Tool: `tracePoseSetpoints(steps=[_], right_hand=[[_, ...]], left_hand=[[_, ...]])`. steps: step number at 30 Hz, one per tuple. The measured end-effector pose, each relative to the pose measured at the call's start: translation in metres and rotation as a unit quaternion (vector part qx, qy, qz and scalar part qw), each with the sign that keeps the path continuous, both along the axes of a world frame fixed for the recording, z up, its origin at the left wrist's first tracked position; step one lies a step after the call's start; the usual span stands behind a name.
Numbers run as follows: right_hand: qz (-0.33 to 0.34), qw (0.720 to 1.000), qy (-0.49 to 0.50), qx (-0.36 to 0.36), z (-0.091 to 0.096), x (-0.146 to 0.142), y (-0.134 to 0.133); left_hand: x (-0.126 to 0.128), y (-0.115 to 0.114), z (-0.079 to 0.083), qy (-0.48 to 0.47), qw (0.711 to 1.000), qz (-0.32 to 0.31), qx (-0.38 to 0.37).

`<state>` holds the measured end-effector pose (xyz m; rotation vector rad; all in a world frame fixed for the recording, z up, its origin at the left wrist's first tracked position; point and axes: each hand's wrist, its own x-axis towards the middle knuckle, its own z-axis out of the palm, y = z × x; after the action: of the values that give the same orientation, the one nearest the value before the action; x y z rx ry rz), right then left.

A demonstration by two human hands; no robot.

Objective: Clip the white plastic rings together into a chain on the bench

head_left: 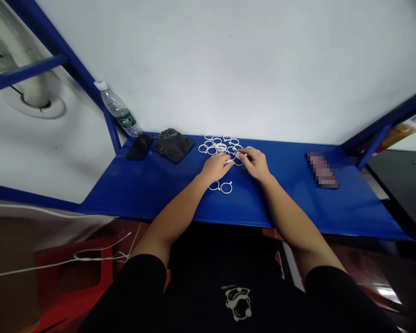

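Several white curtain rings (211,150), each with a small eyelet, lie in a loose pile toward the back of the blue tabletop (180,194). My left hand (215,167) is closed on one white ring at the pile's near edge, its fingers partly hiding it. My right hand (255,163) pinches a small white piece, apparently the eyelet part of a ring, just right of the left hand. Other rings lie under and behind both hands. Two rings, one of them a whole loop (226,188), rest apart from the pile, nearer to me.
A dark pouch (173,144) and a black flat object (139,147) lie left of the rings. A plastic bottle (119,108) leans in the back left corner. On the right lies a pixelated flat object (322,170). Blue frame bars flank both sides; a red stool (79,282) stands below left.
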<state>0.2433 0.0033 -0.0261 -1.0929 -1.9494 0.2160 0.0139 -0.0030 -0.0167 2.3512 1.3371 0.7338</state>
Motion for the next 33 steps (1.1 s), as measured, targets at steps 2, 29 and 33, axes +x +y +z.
tracePoseSetpoints(steps=[2, 29, 33], right_hand=[[0.036, 0.999, -0.012, -0.021, -0.001, 0.001, 0.0], [0.055, 0.998, -0.02, -0.039, 0.009, -0.009, -0.014], [0.062, 0.996, -0.01, -0.068, 0.011, -0.01, -0.013]], left_hand=[[-0.001, 0.002, -0.001, -0.042, 0.999, 0.02, 0.017], [0.0, 0.001, -0.006, -0.101, 0.99, -0.007, 0.099], [0.0, -0.001, -0.002, -0.089, 0.992, -0.012, 0.087]])
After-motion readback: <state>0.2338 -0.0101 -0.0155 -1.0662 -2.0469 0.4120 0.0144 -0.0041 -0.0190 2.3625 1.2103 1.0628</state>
